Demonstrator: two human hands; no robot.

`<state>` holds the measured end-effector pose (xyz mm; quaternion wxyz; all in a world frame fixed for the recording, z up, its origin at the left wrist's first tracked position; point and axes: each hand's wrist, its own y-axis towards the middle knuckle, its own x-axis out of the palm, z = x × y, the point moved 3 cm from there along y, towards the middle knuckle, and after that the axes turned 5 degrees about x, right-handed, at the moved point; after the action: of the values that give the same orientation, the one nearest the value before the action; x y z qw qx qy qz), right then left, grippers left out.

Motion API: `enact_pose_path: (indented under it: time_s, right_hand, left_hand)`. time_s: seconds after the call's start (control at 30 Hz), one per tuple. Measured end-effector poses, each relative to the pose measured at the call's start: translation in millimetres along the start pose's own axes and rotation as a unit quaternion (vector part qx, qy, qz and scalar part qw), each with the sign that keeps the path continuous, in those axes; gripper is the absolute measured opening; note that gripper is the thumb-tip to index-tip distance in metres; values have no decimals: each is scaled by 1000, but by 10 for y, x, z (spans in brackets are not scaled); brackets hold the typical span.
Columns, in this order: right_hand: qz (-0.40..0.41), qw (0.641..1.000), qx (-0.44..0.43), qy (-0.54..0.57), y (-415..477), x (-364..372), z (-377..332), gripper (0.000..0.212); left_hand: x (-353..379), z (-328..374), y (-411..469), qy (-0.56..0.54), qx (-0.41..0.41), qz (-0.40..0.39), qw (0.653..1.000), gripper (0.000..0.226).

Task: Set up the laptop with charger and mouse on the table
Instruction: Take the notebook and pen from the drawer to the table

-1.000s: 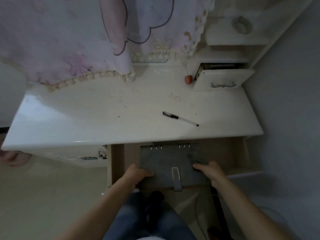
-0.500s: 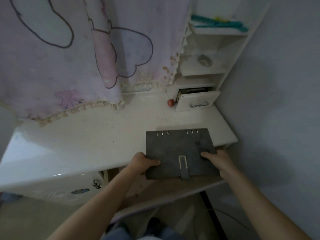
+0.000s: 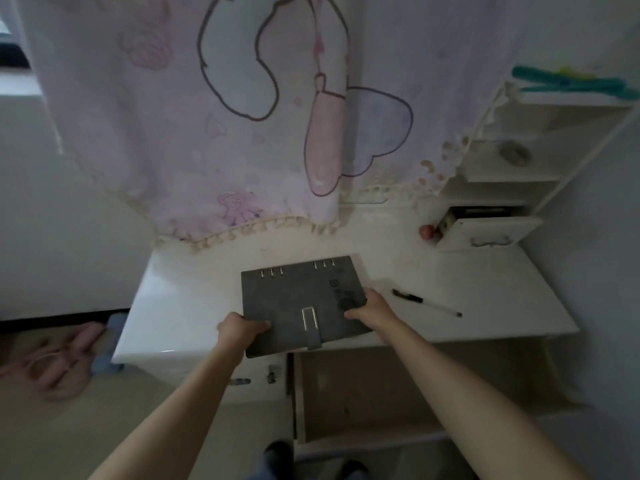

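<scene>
Where the folder [image 3: 294, 292] is: over the front of the bench [image 3: 194, 299], between both hands, with its near edge out past the bench edge. I cannot tell if it lies on the top or is just above it.
Folder: grey and closed, with metal rings at the far edge and a strap with a clasp in the middle of the near edge.
Left grip [image 3: 239, 329]: holds the near-left corner of the folder, thumb on the cover, other fingers hidden under it.
Right grip [image 3: 372, 311]: holds the right edge of the folder, thumb on the cover, other fingers hidden.
Pen [image 3: 426, 302]: lies on the bench just right of the right grip, apart from the folder.
Big drawer [image 3: 299, 393]: stands open under the bench, below the folder; its wooden bottom shows.
Small drawer [image 3: 485, 232]: at the back right of the bench, partly open; something dark is inside, too dim to name.
Red ball [image 3: 426, 232]: on the bench, just beside the small drawer.
Shelves [image 3: 502, 176]: above the small drawer; one holds a round grey thing [image 3: 514, 153], the top one holds teal things [image 3: 571, 83].
Curtain [image 3: 242, 116]: hangs down to the back of the bench.
</scene>
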<state>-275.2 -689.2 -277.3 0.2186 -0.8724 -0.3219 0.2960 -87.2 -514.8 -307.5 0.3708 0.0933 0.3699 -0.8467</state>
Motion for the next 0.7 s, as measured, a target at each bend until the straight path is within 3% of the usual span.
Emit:
enact_pose_path:
  time_s: [0.17,0.33,0.53,0.7]
  right_hand:
    - [-8,1000,-9,-5,162,289,18,70]
    - [44,999,-2,-11,242,311,139,81]
    - [65,998,4,-12,250,180,218,89]
    - [95,995,-10,27,-38,-169,343,71]
  left_hand:
    - [-98,-164,223,-1,-14,1,1000,36]
    - [32,-178,328,32,-5,-7,999,36]
    - [194,129,301,188,58,-4,980,42]
    - [241,194,-107,304,150,27,940,66]
